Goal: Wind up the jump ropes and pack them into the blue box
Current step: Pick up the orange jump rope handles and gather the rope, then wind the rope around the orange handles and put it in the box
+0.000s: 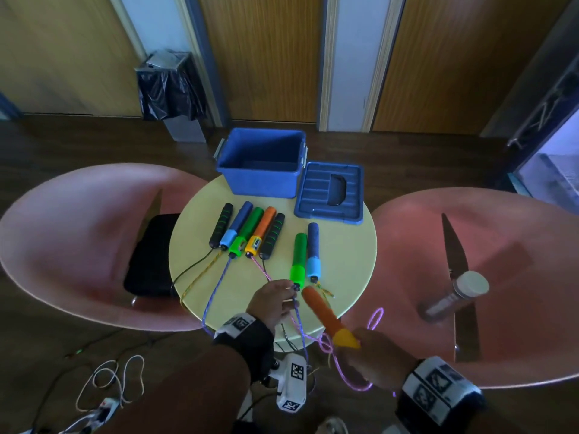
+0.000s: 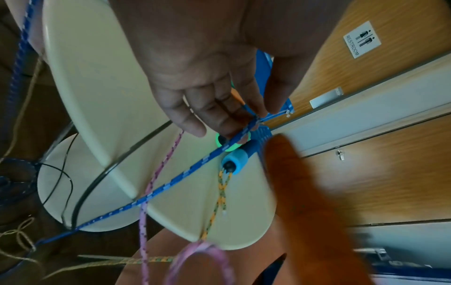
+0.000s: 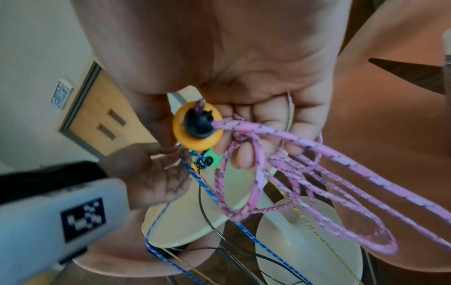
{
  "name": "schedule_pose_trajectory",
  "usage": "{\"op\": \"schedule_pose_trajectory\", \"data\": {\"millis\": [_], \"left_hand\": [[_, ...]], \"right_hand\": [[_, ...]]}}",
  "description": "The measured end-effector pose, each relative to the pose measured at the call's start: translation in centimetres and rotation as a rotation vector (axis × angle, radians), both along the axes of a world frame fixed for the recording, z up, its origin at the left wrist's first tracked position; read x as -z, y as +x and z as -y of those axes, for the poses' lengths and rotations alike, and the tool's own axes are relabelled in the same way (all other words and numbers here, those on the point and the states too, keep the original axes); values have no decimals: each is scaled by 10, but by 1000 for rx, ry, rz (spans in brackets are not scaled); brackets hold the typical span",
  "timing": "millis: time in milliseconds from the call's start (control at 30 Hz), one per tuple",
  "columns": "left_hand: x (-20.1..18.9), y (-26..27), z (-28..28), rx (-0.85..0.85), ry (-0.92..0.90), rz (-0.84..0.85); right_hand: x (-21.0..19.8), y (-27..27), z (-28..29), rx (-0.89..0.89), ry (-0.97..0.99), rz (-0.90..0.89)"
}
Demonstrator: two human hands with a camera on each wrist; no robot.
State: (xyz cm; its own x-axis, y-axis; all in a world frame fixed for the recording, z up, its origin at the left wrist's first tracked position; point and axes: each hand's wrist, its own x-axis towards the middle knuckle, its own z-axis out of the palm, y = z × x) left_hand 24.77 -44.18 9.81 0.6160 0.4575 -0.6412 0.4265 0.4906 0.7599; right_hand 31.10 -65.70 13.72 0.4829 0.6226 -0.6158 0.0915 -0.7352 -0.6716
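Head view: right hand grips orange handle plus pink rope loops; left hand pinches blue rope beside green handle. Blue box, 12 o'clock on table, empty; winding barely begun

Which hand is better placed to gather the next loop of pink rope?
Left. The right hand already grips the orange handle plus pink rope coils. The left hand only pinches the blue rope near the table edge.
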Motion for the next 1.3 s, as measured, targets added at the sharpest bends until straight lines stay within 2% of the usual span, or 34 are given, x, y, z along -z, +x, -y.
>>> {"op": "schedule_pose_trajectory", "data": {"millis": [133, 233, 400, 467, 533, 633, 733, 867, 967, 1067, 1133, 1233, 1300], "left_hand": [[-5, 1, -6, -2, 21, 9], [0, -1, -9, 60, 76, 23], [11, -16, -16, 331, 469, -88], [9, -22, -21, 369, 615, -163], [11, -24, -27, 342, 568, -182], [13, -23, -32, 270, 319, -231], [5, -26, -34, 121, 69, -203], [-1, -25, -42, -78, 12, -180], [-5, -22, -53, -201, 96, -172], [-18, -23, -62, -130, 391, -223], [-30, -24, -66, -122, 534, -236], [-52, -22, -69, -213, 609, -155], [-58, -21, -73, -299, 588, -100]], "right_hand": [[20, -1, -20, -236, -197, 78], [25, -1, -34, -239, -190, 81], [25, 6, -45, -118, -124, -2], [29, 9, -45, -123, -131, 18], [30, 10, -47, -134, -135, 48], [29, 10, -52, -108, -127, 27], [31, 9, -58, -132, -118, -23], [40, 9, -63, -236, -175, 24], [44, 10, -70, -176, -174, -22], [43, 14, -77, -200, -170, -31], [40, 16, -82, -267, -205, 58], [34, 20, -92, -330, -217, 122], [33, 24, -100, -378, -203, 171]]}}
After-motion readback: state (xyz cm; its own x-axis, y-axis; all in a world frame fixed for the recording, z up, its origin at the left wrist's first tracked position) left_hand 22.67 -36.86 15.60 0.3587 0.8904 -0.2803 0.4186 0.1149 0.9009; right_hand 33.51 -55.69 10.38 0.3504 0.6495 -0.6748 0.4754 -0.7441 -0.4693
